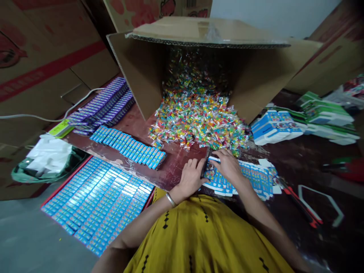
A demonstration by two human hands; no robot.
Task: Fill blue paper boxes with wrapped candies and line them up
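Both of my hands are over the left end of a row of small flat blue cartons (253, 178) with white flaps on the dark red table. My left hand (191, 177), with a metal bangle at the wrist, has its fingers bent against the edge of the end carton (211, 172). From the other side my right hand (227, 165) curls its thumb and fingers over that same carton. The fingertips are partly hidden. Just beyond them, small clear packets of colourful candy (196, 121) spill from a tipped cardboard box (256, 76).
Filled blue boxes (129, 147) line the table at left; more fill a red-edged tray (96, 201) below. Purple boxes (105, 102) stand behind. At right are folded blue cartons (275, 127), green cartons (327, 110) and a red-and-black tool (301, 206). A bag of white scraps (49, 155) hangs left.
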